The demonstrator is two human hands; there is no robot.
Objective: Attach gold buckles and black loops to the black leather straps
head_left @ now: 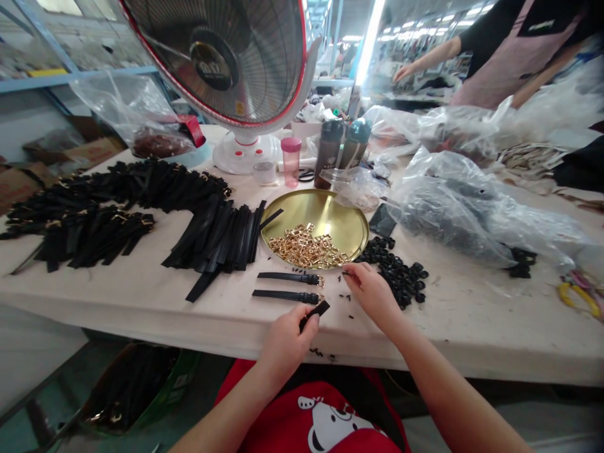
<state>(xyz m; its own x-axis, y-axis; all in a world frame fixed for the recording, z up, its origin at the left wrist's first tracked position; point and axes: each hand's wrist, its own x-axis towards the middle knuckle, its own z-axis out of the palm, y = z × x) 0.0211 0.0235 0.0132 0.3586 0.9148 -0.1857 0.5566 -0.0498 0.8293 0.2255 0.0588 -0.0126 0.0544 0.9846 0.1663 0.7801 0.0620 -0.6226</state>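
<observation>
Left hand: the left hand (285,336) is closed on a short, flat black strap (323,308), its free end angled up toward the right, probably to keep that end exposed.
Right hand: the right hand (370,289), well apart from the left, has its fingertips bunched at the near rim of the tray; I cannot tell whether they pinch one of the tiny black bits (349,297) scattered there.
Buckled pair: two slim black straps with gold buckles (285,296) lie parallel just beyond the left hand, seemingly kept in order.
Supplies: a round, brass-coloured metal tray (333,207) holds a heap of small gold buckles (306,246), perhaps to stop them scattering; black loops (401,272) are piled right, loose black straps (221,234) left.
Edges: the cloth-covered table (202,327) ends just this side of the left hand; its left front offers room, while the loops crowd the right forearm.
</observation>
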